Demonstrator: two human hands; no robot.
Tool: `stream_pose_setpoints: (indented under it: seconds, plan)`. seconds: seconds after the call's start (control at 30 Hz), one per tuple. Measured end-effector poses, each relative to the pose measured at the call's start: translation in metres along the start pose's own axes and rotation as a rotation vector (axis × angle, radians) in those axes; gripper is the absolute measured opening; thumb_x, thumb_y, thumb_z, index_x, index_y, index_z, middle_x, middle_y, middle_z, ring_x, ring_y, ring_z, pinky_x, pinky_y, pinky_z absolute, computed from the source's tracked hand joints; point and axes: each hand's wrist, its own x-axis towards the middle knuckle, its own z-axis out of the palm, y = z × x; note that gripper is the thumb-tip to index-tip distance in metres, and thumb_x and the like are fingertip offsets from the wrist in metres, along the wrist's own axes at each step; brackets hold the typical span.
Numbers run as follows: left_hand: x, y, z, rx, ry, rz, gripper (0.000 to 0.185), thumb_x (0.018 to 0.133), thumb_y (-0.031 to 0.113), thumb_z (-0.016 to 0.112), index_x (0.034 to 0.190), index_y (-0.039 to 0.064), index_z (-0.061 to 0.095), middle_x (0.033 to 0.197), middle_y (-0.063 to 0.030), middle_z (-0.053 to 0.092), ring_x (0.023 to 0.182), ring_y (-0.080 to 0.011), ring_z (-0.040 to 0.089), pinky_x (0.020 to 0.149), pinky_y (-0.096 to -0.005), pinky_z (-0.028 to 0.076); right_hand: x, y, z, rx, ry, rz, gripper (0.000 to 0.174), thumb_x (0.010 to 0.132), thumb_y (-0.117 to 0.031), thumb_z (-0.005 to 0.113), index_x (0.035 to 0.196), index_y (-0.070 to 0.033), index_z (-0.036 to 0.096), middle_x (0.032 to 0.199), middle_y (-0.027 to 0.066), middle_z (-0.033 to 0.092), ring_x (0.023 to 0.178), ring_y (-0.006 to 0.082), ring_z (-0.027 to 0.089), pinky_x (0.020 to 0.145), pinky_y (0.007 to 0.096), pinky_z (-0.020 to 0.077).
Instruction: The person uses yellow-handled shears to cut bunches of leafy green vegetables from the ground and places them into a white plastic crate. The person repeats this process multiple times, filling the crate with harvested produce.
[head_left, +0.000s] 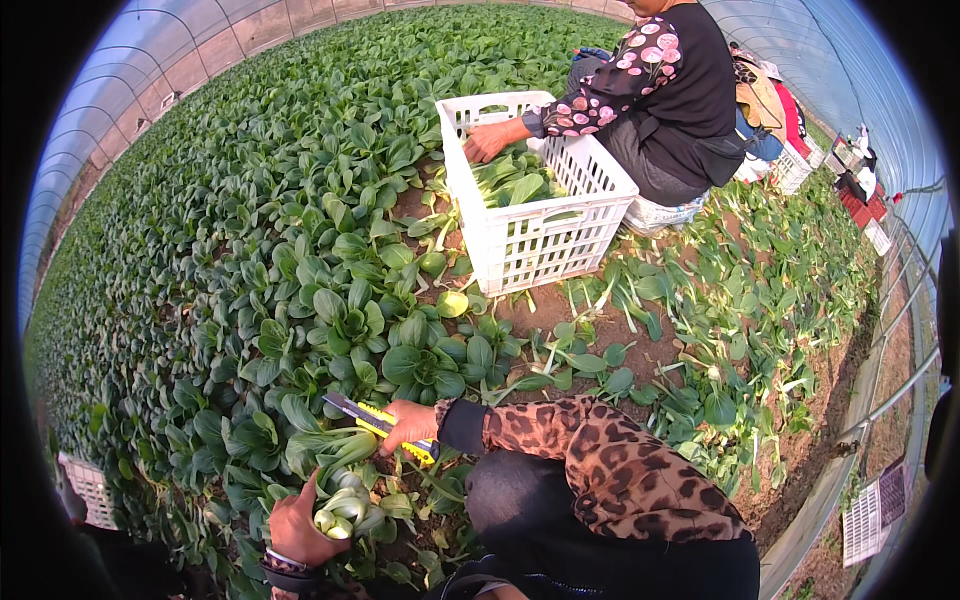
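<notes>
My right hand (409, 425) is closed around a yellow and black snap-off utility knife (381, 424), its blade pointing up and left. Just left of the knife, a green bok choy head (352, 446) shows its pale stalks. Below, my left hand (304, 525) is curled round several bok choy heads (343, 514) with their cut pale bases facing me. Rooted bok choy plants (424, 367) grow close beyond the knife.
A white plastic crate (555, 244) holds cut greens; a co-worker's hand (491, 141) reaches into it. Loose leaves (720, 409) litter the soil at right. More workers and crates are farther back, beside the greenhouse's metal frame (900, 390). Another crate (88, 491) stands at far left.
</notes>
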Motion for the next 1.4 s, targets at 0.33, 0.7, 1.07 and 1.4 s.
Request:
stream_pose_setpoints:
  seconds: [0.33,0.7,1.07,1.4]
  plan:
    - [-0.001,-0.005,0.007,-0.077,-0.028,0.015,0.094,0.037,0.027,0.077,0.124,0.006,0.048,0.071,-0.0146,0.060,0.069,-0.0314,0.058,0.072,-0.0382,0.046,0.000,0.006,-0.002,-0.004,-0.025,0.036,0.031,0.064,-0.002,0.069,0.090,0.000,0.054,0.069,0.0097,0.060,0.044,0.0172,0.056,0.039,0.0337,0.0466]
    - [0.001,-0.007,0.012,-0.089,-0.023,0.030,0.091,0.039,0.029,0.076,0.122,0.005,0.049,0.069,-0.0135,0.060,0.067,-0.0308,0.058,0.071,-0.0380,0.046,-0.004,0.005,-0.002,0.014,-0.009,0.056,0.029,0.066,-0.002,0.071,0.088,0.000,0.053,0.066,0.0091,0.058,0.043,0.0159,0.055,0.037,0.0332,0.0460]
    - [0.000,-0.009,0.013,-0.005,-0.064,0.035,0.093,0.039,0.031,0.078,0.123,0.004,0.048,0.069,-0.0134,0.060,0.067,-0.0297,0.059,0.071,-0.0373,0.046,0.001,0.012,-0.005,-0.007,-0.028,0.033,0.029,0.066,-0.004,0.072,0.088,-0.001,0.053,0.066,0.0075,0.058,0.043,0.0154,0.055,0.040,0.0306,0.0460]
    - [0.000,-0.005,0.013,-0.009,-0.062,-0.013,0.092,0.040,0.031,0.077,0.123,0.005,0.047,0.072,-0.0148,0.061,0.071,-0.0320,0.060,0.076,-0.0390,0.046,-0.003,0.005,-0.004,0.004,-0.019,0.039,0.031,0.067,-0.003,0.072,0.091,0.000,0.053,0.066,0.0075,0.057,0.043,0.0155,0.055,0.041,0.0307,0.0464]
